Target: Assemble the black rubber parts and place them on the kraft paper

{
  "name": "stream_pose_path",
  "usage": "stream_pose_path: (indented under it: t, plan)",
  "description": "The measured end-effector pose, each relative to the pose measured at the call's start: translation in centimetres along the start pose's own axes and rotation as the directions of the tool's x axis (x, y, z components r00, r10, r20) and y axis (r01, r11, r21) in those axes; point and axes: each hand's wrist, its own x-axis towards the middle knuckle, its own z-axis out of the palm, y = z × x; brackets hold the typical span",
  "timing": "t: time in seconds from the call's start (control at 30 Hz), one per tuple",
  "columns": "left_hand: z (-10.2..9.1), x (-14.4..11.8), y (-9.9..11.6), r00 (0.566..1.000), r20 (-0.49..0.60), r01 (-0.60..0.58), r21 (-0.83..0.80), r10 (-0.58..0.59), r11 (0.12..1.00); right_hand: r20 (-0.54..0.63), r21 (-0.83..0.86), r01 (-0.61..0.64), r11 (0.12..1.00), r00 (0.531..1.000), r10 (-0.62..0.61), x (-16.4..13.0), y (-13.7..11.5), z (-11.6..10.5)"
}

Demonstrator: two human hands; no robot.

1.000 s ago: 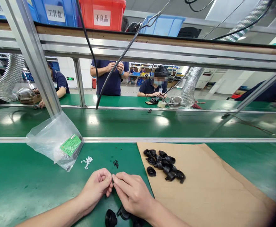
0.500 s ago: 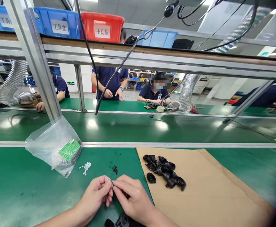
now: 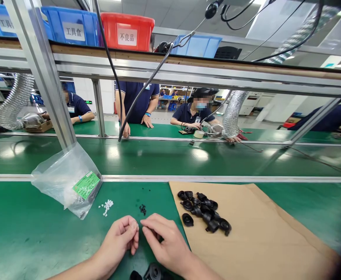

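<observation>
Both hands meet at six o'clock on the green tabletop (image 3: 27,233), left hand (image 3: 119,239) and right hand (image 3: 166,243) each with grip pinching something too small to identify, seemingly mid-assembly, black parts (image 3: 204,212) at three o'clock.

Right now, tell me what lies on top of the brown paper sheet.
A pile of black rubber parts lies on the brown paper sheet, near its left edge. The right hand covers the sheet's near left corner.

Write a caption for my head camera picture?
Two hands, left hand and right hand, pinch fingertips together beside black parts.
</observation>
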Motion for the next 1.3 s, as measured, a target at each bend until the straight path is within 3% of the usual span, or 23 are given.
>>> stream_pose_path:
  t: [0.23, 0.5, 0.57, 0.7, 0.8, 0.93, 1.3]
  plan:
    - [0.0, -0.1, 0.1, 0.998, -0.044, -0.039, 0.061, 0.042, 0.997, 0.199, -0.154, -0.176, 0.972, 0.958, 0.205, -0.1, 1.0, -1.8]
    - [0.0, -0.2, 0.2, 0.999, -0.016, -0.047, 0.150, 0.050, 0.988, 0.225, -0.198, -0.123, 0.972, 0.960, 0.167, 0.0, 0.4, -0.6]
    - [-0.1, -0.2, 0.2, 0.999, -0.007, -0.049, 0.166, 0.051, 0.985, 0.204, -0.178, -0.110, 0.978, 0.968, 0.146, -0.1, 0.4, -0.5]
    - [0.0, -0.2, 0.2, 0.998, 0.020, -0.061, 0.186, 0.058, 0.981, 0.014, 0.006, -0.091, 0.996, 0.996, 0.091, -0.2, 0.2, -0.3]
    - [0.0, -0.3, 0.2, 0.997, 0.041, -0.076, 0.191, 0.069, 0.979, -0.074, 0.078, -0.006, 0.997, 0.997, 0.011, -0.1, -0.1, 0.0]
    - [0.0, -0.4, 0.2, 0.995, 0.057, -0.093, 0.191, 0.084, 0.977, -0.085, 0.090, 0.060, 0.994, 0.995, -0.052, 0.1, -0.3, 0.4]
    - [0.1, -0.4, 0.4, 0.995, 0.059, -0.091, 0.198, 0.081, 0.976, -0.035, 0.125, 0.046, 0.991, 0.999, -0.042, -0.1, 0.0, 0.4]
